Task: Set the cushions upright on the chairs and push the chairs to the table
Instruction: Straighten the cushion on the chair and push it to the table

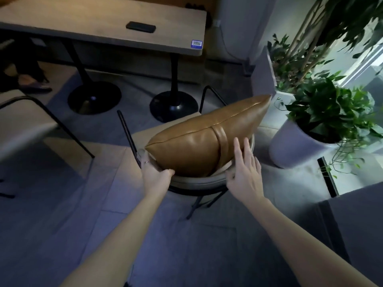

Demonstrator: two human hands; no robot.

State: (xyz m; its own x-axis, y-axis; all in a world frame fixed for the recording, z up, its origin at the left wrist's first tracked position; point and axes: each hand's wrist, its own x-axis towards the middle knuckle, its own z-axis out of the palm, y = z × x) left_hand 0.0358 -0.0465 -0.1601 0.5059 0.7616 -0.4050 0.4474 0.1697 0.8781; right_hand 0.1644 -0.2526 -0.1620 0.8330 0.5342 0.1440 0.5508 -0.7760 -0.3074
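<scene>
A tan leather cushion (205, 137) with a strap stands on edge on a beige chair (199, 180) with black metal legs, leaning against its curved backrest. My left hand (153, 172) grips the backrest rim at the cushion's lower left corner, thumb against the leather. Fingers spread, my right hand (244, 170) rests flat against the cushion's right side by the strap. The wooden table (103, 23) stands beyond the chair, with a gap of floor between them. A second beige chair (22, 123) is at the left edge.
Two black round table bases (94, 98) (173, 105) stand on the floor ahead. A black phone (141, 27) lies on the table. Potted plants (323, 114) in white pots crowd the right side. Someone's feet (29, 81) show under the table at far left.
</scene>
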